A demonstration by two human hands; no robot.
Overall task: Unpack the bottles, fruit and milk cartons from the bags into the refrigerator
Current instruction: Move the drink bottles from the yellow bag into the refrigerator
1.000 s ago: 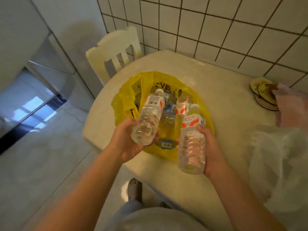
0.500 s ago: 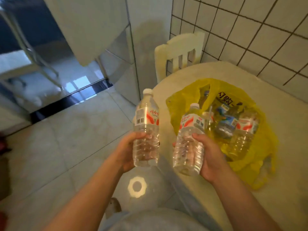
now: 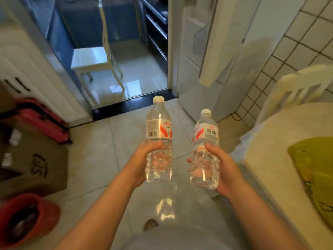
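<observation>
I stand on a pale tiled floor (image 3: 100,150) and look down at my two bare forearms stretched out in front of me. My left hand (image 3: 144,159) is wrapped around the lower half of a clear water bottle (image 3: 159,130), with the thumb across the front just under its red and white label. The bottle is upright, its white cap on. My right hand (image 3: 223,170) grips a second water bottle (image 3: 205,154) the same way, the thumb lying across the front below the label. This one leans slightly to the left and is also capped. The two bottles are side by side in the air, close but not touching.

Ahead and to the right stands the white refrigerator (image 3: 194,69), its door swung open. At my right is the edge of a pale table (image 3: 270,141) with a yellow plastic bag (image 3: 313,170) lying on it and a white chair (image 3: 295,89) behind it against a tiled wall (image 3: 297,42). To my left sit a cardboard box (image 3: 36,163), a red suitcase (image 3: 43,121) and a red tub (image 3: 27,219).
</observation>
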